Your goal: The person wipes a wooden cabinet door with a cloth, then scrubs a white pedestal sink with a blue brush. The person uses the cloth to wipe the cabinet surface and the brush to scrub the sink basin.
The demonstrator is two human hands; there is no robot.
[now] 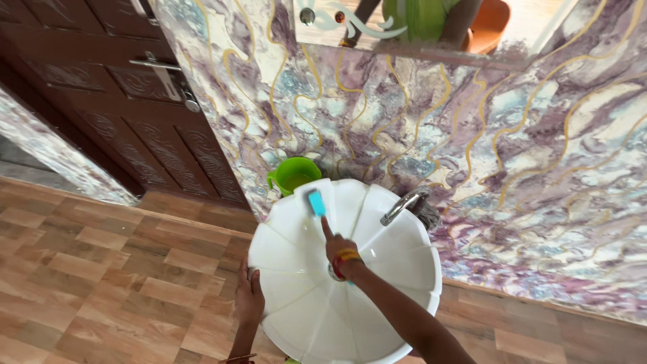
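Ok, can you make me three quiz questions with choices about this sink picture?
1. Where is the green bucket?
A. behind the sink
B. on the door
C. in the sink

2. What colour is the brush head?
A. red
B. blue
C. yellow

3. What is the left hand doing?
A. holding the tap
B. hanging free
C. resting on the sink rim

Answers: A, the bucket sits by the wall behind the sink; B, the head is bright blue; C, it lies on the rim while the right hand holds the brush.

A small blue brush (315, 202) lies tilted against the far inner wall of the white fluted basin (283, 249).
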